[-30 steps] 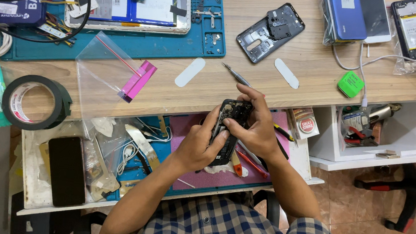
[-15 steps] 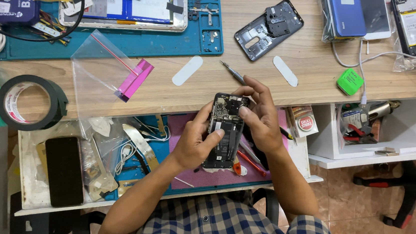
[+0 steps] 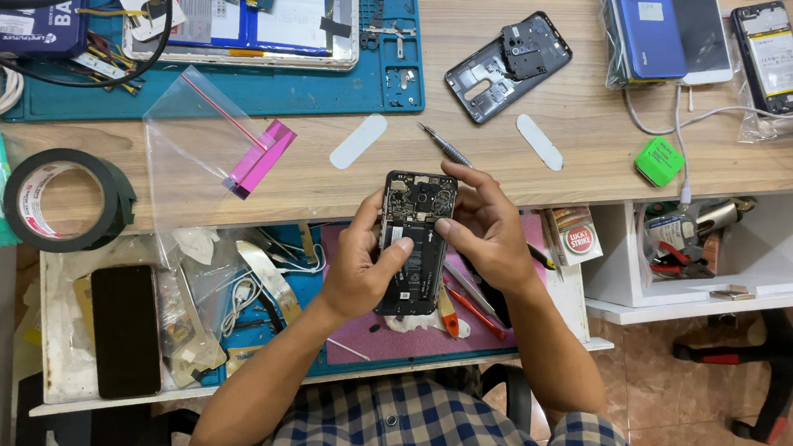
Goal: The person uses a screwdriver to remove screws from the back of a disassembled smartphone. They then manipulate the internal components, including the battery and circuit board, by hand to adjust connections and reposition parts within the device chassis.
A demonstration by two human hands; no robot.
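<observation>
I hold an opened black phone (image 3: 417, 223) upright over the open drawer, its back removed so the circuit board and battery show. My left hand (image 3: 361, 266) grips its left edge, thumb lying across the battery. My right hand (image 3: 484, 231) cups the right edge, with a fingertip pressing on the board near the middle. A small screwdriver (image 3: 444, 145) lies on the desk just above the phone.
A black phone back frame (image 3: 508, 66) lies on the wooden desk (image 3: 569, 114). A blue work mat (image 3: 331, 93) carries a disassembled device. Also here: clear plastic bag (image 3: 195, 143), tape roll (image 3: 66, 200), green box (image 3: 659, 161), dark phone (image 3: 125, 328) in the drawer, and a white side drawer (image 3: 757, 255) with tools.
The phone has been turned from a tilted hold to upright and raised toward the desk edge. My right fingers shifted onto its board.
</observation>
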